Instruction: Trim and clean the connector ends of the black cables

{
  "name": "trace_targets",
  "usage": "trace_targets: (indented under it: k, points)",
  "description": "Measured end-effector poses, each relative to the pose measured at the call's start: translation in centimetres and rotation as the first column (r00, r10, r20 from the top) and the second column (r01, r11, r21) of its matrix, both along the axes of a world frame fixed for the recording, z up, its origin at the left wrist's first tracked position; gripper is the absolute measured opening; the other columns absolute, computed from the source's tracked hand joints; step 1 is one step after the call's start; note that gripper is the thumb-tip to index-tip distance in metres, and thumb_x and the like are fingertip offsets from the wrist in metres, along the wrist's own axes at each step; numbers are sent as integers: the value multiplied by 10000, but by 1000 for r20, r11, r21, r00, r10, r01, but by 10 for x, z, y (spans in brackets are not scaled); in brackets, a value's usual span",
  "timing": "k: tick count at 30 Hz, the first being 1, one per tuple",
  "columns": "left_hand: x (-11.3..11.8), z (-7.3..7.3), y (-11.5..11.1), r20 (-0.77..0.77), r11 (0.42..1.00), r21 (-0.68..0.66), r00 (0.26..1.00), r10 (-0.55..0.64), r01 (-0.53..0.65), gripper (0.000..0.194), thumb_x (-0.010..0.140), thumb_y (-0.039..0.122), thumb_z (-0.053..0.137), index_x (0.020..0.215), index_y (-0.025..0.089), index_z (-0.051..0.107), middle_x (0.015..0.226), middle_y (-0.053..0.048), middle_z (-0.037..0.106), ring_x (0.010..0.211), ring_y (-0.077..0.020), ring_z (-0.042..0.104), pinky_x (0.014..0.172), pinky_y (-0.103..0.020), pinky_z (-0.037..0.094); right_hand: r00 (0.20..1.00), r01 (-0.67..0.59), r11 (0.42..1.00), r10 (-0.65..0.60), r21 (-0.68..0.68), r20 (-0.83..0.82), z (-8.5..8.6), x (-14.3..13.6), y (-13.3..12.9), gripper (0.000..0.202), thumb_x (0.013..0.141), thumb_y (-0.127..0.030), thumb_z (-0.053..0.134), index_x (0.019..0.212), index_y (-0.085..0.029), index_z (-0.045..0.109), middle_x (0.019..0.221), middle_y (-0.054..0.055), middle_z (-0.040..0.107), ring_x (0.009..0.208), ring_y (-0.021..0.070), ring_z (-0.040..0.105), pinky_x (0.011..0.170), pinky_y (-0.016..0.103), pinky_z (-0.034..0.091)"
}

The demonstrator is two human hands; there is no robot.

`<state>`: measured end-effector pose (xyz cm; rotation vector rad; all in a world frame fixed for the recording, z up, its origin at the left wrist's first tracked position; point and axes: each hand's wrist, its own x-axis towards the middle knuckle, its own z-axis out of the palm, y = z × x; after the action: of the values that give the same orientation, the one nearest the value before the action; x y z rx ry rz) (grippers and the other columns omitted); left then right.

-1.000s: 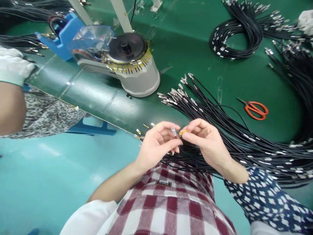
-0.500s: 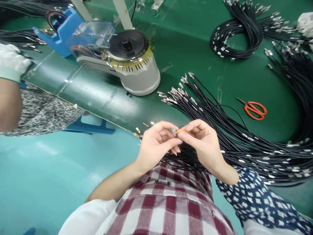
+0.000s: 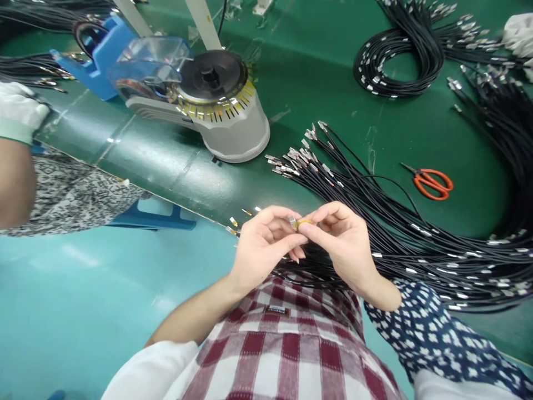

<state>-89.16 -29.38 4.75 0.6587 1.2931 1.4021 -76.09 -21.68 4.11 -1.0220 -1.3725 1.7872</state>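
Observation:
My left hand [image 3: 264, 247] and my right hand [image 3: 345, 241] meet at the table's near edge, fingertips almost touching. Between the left fingers shows a small metal connector end [image 3: 292, 222] of a cable. My right thumb and forefinger pinch a small strip of yellow tape [image 3: 306, 221] against it. Under and behind both hands lies a bundle of black cables [image 3: 375, 216] with silver ends. A few cable ends with yellow tape [image 3: 234, 222] stick out left of my left hand.
A grey tape dispenser [image 3: 237, 130] with yellow strips stands at the back left, beside a blue tape holder [image 3: 104, 58]. Orange scissors [image 3: 433, 183] and a coiled cable bundle [image 3: 368, 69] lie right. A co-worker's gloved hand [image 3: 20, 111] is far left.
Both hands keep almost the same pose at the connector. The whole view has shifted slightly, and the table items appear a little further left.

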Motion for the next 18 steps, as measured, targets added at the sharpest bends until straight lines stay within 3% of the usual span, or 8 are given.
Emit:
trace_targets:
  k: [18]
  points:
    - [2, 0, -1, -40, 998, -1, 997, 59, -59, 229, 799, 236, 752, 976, 156, 632, 638, 10, 696, 480, -130, 655, 462, -226, 560, 998, 61, 996, -61, 65, -8, -1, -8, -5, 225, 715, -245, 823, 718, -214, 600, 735, 1, 672, 737, 164, 641, 715, 314, 505]
